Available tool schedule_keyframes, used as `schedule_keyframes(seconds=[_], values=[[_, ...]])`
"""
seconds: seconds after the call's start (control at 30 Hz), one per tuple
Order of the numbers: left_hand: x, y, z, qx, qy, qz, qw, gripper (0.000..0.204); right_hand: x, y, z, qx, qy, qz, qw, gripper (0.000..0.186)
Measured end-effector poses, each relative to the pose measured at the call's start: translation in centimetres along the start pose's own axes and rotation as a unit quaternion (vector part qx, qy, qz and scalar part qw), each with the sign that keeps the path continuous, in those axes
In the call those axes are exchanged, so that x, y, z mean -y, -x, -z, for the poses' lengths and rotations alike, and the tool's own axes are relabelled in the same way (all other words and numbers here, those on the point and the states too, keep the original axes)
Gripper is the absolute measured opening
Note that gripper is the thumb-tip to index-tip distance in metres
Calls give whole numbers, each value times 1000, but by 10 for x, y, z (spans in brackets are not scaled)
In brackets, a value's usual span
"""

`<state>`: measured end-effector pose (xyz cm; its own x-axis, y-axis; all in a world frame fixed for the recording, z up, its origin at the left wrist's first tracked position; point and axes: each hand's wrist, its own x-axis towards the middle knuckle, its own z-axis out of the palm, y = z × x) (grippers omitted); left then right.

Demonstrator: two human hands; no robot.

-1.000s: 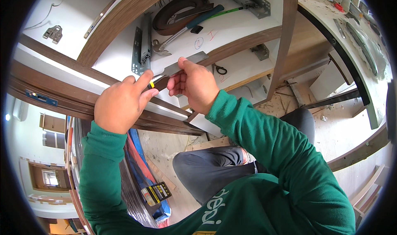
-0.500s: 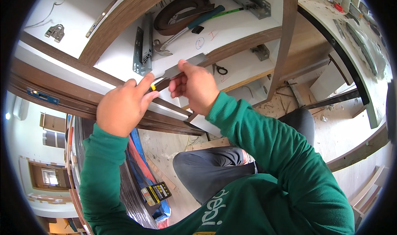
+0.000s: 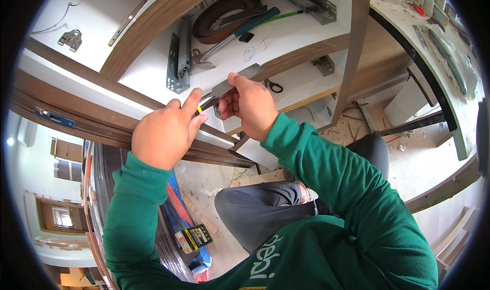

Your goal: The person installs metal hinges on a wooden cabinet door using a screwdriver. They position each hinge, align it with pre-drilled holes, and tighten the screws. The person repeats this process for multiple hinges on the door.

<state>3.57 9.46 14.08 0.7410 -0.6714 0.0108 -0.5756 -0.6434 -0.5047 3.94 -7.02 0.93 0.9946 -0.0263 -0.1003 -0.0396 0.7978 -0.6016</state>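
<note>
While both hands meet at the front edge of the white cabinet panel (image 3: 153, 68), the right hand (image 3: 250, 106) pinches one end of a flat grey metal bracket strip (image 3: 236, 80), thumb on top and fingers curled beneath; its grip is narrow and closed on the strip. The left hand (image 3: 166, 134) sits just left of it, forefinger stretched toward the strip's lower end, where a small yellow-and-black tool tip (image 3: 200, 107) shows; whether that grip clamps the tool cannot be told, as the fingers hide it.

Above the grips, on the panel: a grey steel drawer slide (image 3: 177, 63), a claw hammer with blue-and-black handle (image 3: 232, 34), a coiled dark brown edge-banding roll (image 3: 224, 17), a second drawer slide (image 3: 311, 1).

Just right of the right hand's grip: black-handled scissors (image 3: 274, 87).

Far left above: a metal hinge (image 3: 70, 37).

Below the grips: the person's green sleeves, dark trousers, dusty floor (image 3: 423, 157).
</note>
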Motion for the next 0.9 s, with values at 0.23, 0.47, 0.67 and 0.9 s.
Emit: schedule_keyframes(seconds=[0.23,0.47,0.67,0.9], values=[[7,-6,1,22,-14,-53,998,62,0,-8,3,-60,13,26,998,37],[-1,-12,-4,20,20,-70,997,65,4,-7,5,-60,81,45,994,35],[2,-22,2,34,18,-54,998,60,5,-8,11,-32,128,67,989,38],[-2,-25,7,33,-13,-46,998,58,5,-14,19,-4,103,55,993,40]])
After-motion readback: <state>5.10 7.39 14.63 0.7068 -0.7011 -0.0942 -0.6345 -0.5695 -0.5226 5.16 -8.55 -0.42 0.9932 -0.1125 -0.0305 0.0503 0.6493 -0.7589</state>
